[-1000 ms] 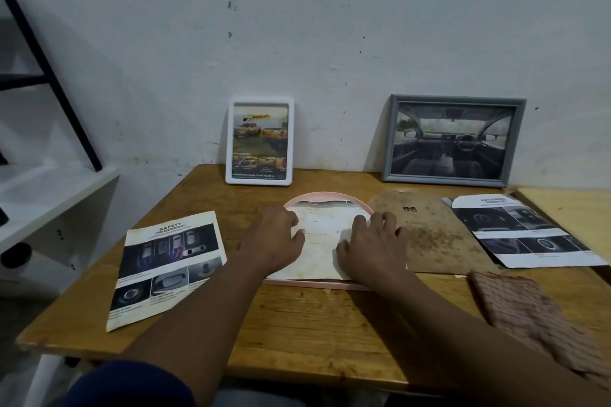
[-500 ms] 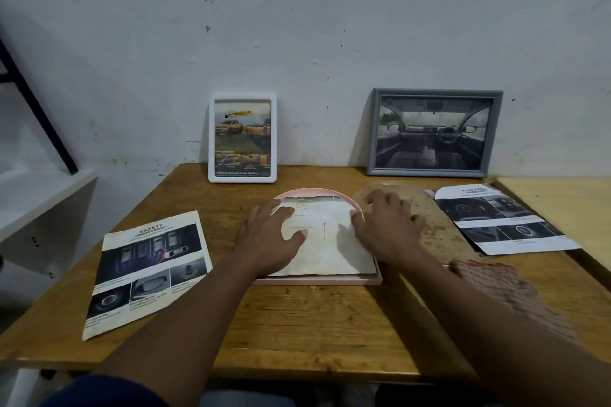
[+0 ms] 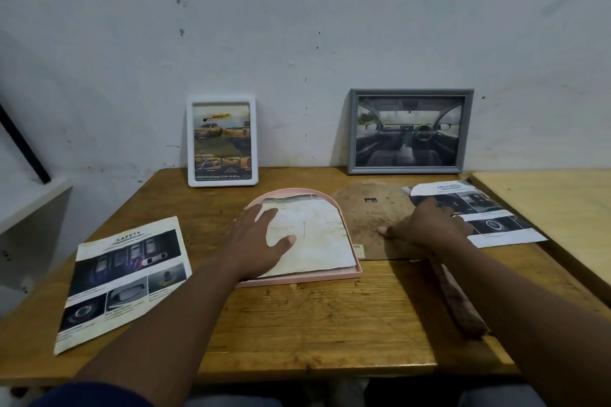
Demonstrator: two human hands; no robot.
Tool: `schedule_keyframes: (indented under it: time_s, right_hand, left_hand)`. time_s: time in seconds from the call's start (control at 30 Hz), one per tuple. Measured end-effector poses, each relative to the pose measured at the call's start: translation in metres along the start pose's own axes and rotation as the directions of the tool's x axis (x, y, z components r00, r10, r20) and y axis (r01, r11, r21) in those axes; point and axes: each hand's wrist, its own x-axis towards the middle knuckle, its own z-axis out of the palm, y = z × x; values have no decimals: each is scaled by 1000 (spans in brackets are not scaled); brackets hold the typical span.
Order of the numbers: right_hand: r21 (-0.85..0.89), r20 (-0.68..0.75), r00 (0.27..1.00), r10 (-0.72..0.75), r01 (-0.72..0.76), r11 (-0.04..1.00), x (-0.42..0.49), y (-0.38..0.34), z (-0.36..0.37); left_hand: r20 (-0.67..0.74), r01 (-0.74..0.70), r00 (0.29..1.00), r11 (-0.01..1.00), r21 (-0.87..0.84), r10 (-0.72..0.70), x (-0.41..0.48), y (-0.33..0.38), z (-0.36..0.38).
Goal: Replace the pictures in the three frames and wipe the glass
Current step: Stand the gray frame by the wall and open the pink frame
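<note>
While left hand [image 3: 261, 235] presses paper [image 3: 319, 238], backboard [image 3: 368, 220] lies under right hand [image 3: 426, 225].

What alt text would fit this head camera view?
A person's left hand presses flat on a stained paper lying in a pink arched frame on a wooden table, while the right hand rests on a brown backing board beside it. A white frame and a grey frame lean behind.

The flat frame [image 3: 297, 277] lies in the middle of the table [image 3: 314, 324] with a paper [image 3: 314, 235] in it. A board [image 3: 367, 218] lies just right of it. The left leaflet [image 3: 125, 277] and right leaflet [image 3: 489, 218] lie at the sides. Behind, the left frame [image 3: 190, 142] and right frame [image 3: 410, 92] lean on the wall [image 3: 297, 26]
</note>
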Motion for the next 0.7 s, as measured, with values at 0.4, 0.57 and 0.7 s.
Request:
schedule_keyframes:
  time_s: [0.4,0.57,0.7]
  right_hand:
    - [333,-272,950,-151,240,912,-6,-31,-27]
    - [364,-497,866,-58,268,892,6,-22,-54]
    - [591,-418,906,72,211,778,13,-26,-56]
  left_hand:
    - [-16,54,998,989,-140,-56,-1,-10,-8]
    - [-59,38,997,982,-187,-50,-5,-2,-3]
    - [-88,19,995,957,-290,-47,-5,8,1]
